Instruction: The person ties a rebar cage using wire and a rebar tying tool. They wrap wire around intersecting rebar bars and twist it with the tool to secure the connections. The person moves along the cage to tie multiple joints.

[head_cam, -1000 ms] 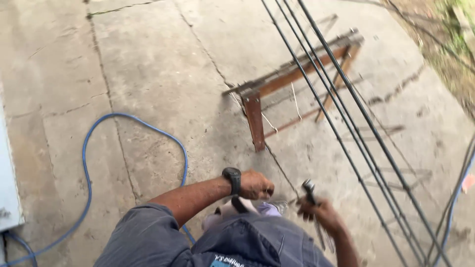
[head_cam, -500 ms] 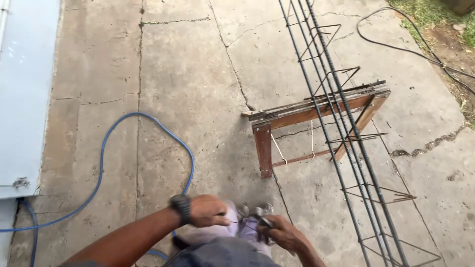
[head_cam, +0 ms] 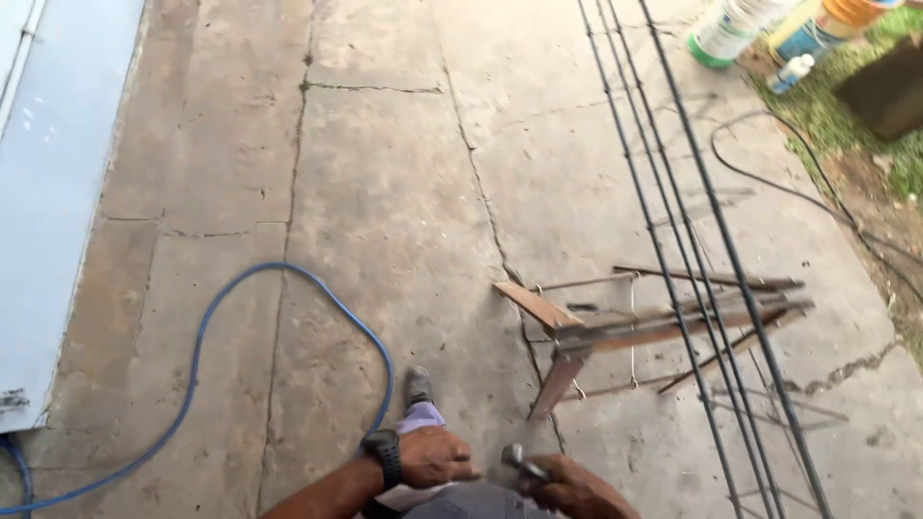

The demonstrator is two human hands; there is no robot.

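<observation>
Soft, even daylight falls on the concrete floor (head_cam: 385, 192), so it looks bright with no glare. The steel bars (head_cam: 673, 240) cast only thin, faint shadows. The hands at the bottom edge look a little blurry.

Open concrete floor (head_cam: 385, 192) ahead and to the left, bare and passable. Crossed lower left only by a blue hose (head_cam: 288, 279), looping close beside a shoe (head_cam: 417, 386). Hemmed on the far left by a pale blue panel (head_cam: 58, 192). Barred on the right by a long rebar cage (head_cam: 692, 288), resting across a rusty metal trestle (head_cam: 615, 332) just ahead of both hands. Cluttered at upper right with buckets (head_cam: 740, 29) and a black cable (head_cam: 817, 197).
</observation>
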